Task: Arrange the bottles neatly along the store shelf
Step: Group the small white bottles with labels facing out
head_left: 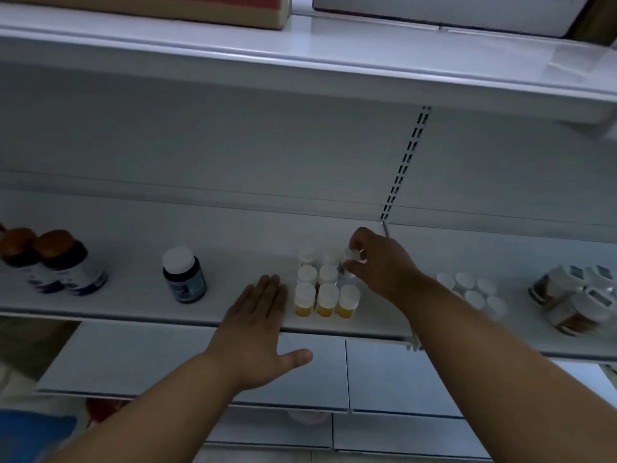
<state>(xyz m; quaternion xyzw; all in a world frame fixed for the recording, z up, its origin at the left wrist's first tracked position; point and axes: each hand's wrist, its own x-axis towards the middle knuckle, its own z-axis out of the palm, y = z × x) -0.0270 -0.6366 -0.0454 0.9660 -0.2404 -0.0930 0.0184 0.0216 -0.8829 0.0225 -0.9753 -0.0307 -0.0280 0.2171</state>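
Your right hand [377, 262] pinches a small bottle [351, 259] beside the packed cluster [325, 289], left hand [258, 324] flat on the shelf [133, 309]; a nudge could topple neighbours.

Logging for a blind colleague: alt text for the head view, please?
The right hand pinches a small white-capped bottle into a block of yellow bottles on a white shelf. The left hand lies flat beside the block.
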